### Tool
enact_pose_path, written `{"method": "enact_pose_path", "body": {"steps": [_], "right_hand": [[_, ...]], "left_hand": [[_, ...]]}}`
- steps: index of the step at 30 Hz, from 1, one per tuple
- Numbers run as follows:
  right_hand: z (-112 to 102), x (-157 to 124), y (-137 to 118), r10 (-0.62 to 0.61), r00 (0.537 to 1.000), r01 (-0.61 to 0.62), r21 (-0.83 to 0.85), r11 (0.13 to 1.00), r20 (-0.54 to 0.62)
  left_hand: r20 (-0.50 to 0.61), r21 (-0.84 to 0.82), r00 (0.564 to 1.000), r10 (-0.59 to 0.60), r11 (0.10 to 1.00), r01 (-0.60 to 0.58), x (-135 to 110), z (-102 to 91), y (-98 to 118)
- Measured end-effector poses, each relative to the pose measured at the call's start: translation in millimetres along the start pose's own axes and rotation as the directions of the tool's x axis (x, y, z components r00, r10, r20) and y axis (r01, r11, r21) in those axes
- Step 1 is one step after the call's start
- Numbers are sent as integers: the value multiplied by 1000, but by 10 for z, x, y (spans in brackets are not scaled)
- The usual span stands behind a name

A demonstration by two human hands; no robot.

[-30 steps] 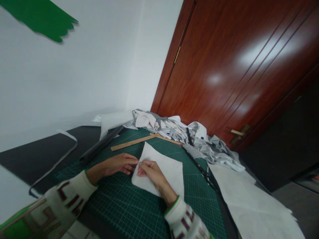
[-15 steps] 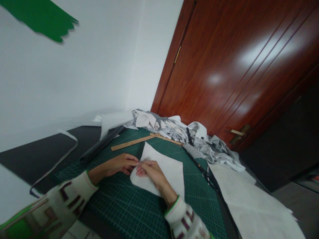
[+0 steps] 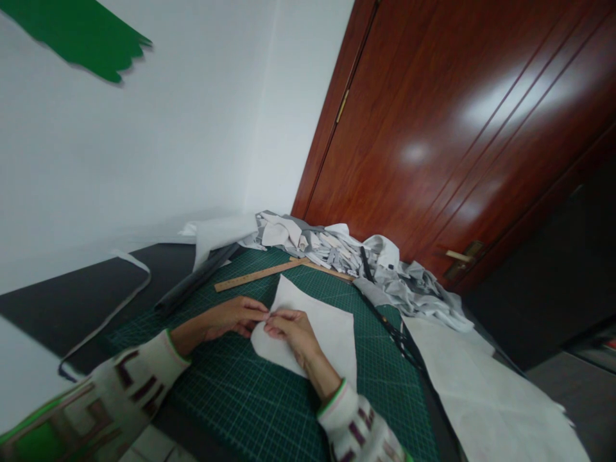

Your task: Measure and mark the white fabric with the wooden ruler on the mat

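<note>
- The right hand (image 3: 291,330) has its thumb and fingertips pinched together on the left edge of the white cloth (image 3: 325,321), near the centre of the frame.
- The left hand (image 3: 235,316) comes in from the lower left, fingers bent and drawn together, tips meeting the right fingertips at that edge; whether they grip the cloth too, I cannot tell.
- The cloth lies on the green cutting mat (image 3: 255,410), its lower left part rounded just below the fingers; the right hand and wrist cover part of it.
- Above the left hand, a wooden ruler (image 3: 253,278) lies slanted, apart from the cloth; a second ruler (image 3: 332,272) runs along the edge of the scraps (image 3: 337,247).
- Right of the cloth lie black scissors (image 3: 399,338), close by but not touching it.
- Beyond them, a large pale sheet (image 3: 486,378) fills the lower right.
- At left, a dark roll (image 3: 192,282) lies slanted, with a thin pale strip (image 3: 115,312) curving further out.
- The scraps heap up across the middle, bounding the mat's far side in front of the brown door (image 3: 433,128).
</note>
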State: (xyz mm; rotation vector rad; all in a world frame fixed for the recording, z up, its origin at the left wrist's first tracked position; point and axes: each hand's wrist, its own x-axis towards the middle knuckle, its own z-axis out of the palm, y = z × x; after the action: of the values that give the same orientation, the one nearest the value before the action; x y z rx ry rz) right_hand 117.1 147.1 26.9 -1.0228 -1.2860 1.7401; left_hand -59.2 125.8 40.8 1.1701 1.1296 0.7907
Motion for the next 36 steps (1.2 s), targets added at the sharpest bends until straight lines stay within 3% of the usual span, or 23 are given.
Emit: {"method": "enact_pose_path", "body": {"steps": [14, 27, 36], "right_hand": [[64, -6, -19, -15, 996, 15, 1, 1000, -84], [85, -13, -46, 22, 987, -29, -43, 999, -157], [97, -25, -49, 11, 985, -18, -40, 999, -172]], "left_hand": [[34, 58, 999, 5, 998, -7, -7, -15, -6], [116, 193, 991, 67, 977, -89, 13, -27, -13], [105, 263, 990, 99, 957, -124, 11, -20, -17]]}}
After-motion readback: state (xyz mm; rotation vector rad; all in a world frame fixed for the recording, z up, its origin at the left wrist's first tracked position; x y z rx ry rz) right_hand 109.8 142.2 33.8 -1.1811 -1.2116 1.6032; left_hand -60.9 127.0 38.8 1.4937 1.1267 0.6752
